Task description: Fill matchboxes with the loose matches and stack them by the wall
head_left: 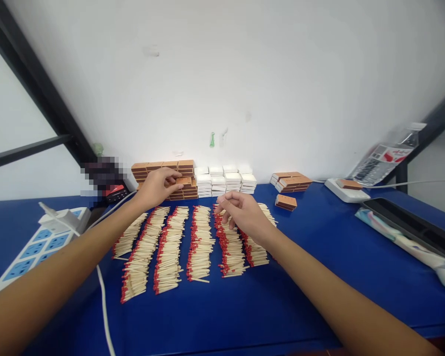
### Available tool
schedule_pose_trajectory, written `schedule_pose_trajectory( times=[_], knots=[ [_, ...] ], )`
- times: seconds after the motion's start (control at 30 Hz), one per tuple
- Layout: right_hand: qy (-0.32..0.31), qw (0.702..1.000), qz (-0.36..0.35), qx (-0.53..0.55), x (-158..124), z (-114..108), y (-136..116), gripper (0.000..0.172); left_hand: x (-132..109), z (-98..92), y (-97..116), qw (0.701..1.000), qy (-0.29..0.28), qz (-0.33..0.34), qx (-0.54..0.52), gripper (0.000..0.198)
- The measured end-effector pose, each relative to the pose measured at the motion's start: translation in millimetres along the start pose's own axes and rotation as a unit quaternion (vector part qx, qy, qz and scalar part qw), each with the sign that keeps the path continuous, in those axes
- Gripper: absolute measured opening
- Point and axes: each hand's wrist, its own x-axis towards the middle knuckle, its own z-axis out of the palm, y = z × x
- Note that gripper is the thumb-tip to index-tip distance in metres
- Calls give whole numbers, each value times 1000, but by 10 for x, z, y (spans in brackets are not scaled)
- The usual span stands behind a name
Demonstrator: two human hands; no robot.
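My left hand is at the stack of brown matchbox sleeves by the wall. Its thumb and forefinger are closed on one matchbox sleeve at the front of the stack. My right hand hovers over the matches, fingers loosely curled and apart, with nothing visible in them. Beneath it lies a row of red-headed matches, partly covered by the hand. More rows of matches spread to the left. White matchbox trays stand stacked between my two hands, against the wall.
Right of the trays lie several matchboxes and a single one. A white adapter carries another box, near a tilted plastic bottle. A black case lies at right. A power strip and white cable are at left.
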Motion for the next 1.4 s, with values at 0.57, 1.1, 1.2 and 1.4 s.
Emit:
schedule_pose_trajectory(
  times=[0.57, 1.1, 1.2, 1.4],
  knots=[
    [-8, 1000, 0, -9, -22, 21, -46, 24, 81, 124, 32, 999, 18, 27, 3, 23],
    [-14, 997, -37, -72, 74, -57, 28, 28, 122, 136, 31, 999, 10, 38, 38, 24],
    [28, 960, -116, -252, 115, -312, -72, 22, 101, 53, 92, 997, 19, 48, 58, 26],
    [90, 780, -103, -610, 212, -1425, -75, 24, -82, -256, 464, 991, 24, 93, 93, 26]
  ],
)
